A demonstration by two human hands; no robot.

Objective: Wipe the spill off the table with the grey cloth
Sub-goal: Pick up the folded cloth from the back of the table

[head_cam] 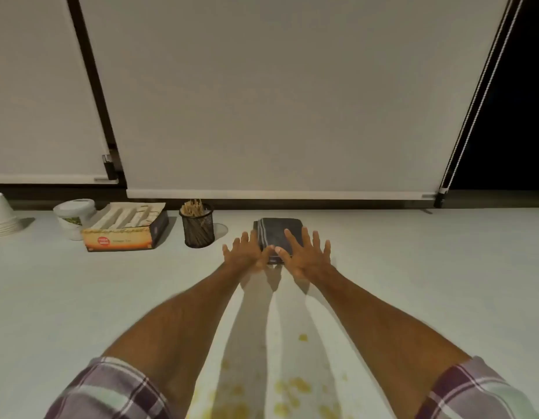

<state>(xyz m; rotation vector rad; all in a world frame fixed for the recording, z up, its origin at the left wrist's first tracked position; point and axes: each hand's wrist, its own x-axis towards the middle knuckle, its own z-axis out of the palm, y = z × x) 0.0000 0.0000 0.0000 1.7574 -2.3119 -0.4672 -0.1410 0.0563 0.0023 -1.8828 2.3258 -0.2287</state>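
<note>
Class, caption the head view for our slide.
Both hands reach, fingers spread, over the folded grey cloth; yellow spill awaits nearer.

Both bare forearms stretch forward from plaid sleeves; the left hand (pixel 247 252) and right hand (pixel 304 255) are spread, fingers open, seemingly palms down.

Table (pixel 413 267): smooth, matt, pale laminate-like top w/ yellowish wet-looking spill (pixel 289 388) blotches. Grey cloth (pixel 277 234): folded woven fabric, matt, dark w/ pale stripes along one edge. Pen cup (pixel 198 229): black wire mesh, prob. metal, holding wood sticks. Box (pixel 123 234): printed cardboard, slight sheen. Cups (pixel 0 216): stacked, white, matt, paper or plastic. Sleeves (pixel 110 391): plaid woven cloth. Blinds (pixel 262 101): matt fabric-like.
</note>
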